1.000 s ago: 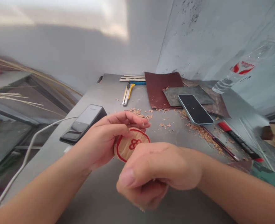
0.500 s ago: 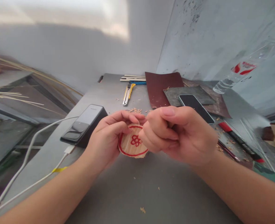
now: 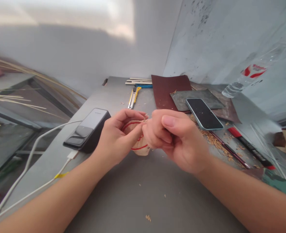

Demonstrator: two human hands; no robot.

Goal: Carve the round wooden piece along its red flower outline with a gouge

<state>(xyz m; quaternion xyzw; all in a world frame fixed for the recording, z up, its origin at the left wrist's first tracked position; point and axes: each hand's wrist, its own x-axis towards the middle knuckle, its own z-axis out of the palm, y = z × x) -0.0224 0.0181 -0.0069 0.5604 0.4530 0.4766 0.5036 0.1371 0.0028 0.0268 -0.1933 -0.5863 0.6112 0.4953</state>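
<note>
My left hand (image 3: 117, 137) is closed on a small round piece of pale wood (image 3: 141, 151), its thumb across the face. Red lines are drawn on the wood: a ring near the edge and a flower in the middle, now mostly covered by fingers. Curled into a fist, my right hand (image 3: 179, 139) presses against the right side of the wood, touching the left thumb tip. Whatever the right fingers grip is hidden inside them. Both hands are above the grey table (image 3: 133, 194).
A yellow utility knife (image 3: 133, 97) lies behind the hands, near a dark red sheet (image 3: 168, 87). To the right are a phone (image 3: 204, 114), wood shavings (image 3: 215, 141), a pencil (image 3: 229, 149), a marker (image 3: 251, 147) and a bottle (image 3: 252, 72). A cabled black device (image 3: 89, 129) stands left.
My left thumb has moved right across the wood, covering most of the flower. The wood has tilted and risen slightly. My right fist has shifted left, uncovering more of the phone and shavings.
</note>
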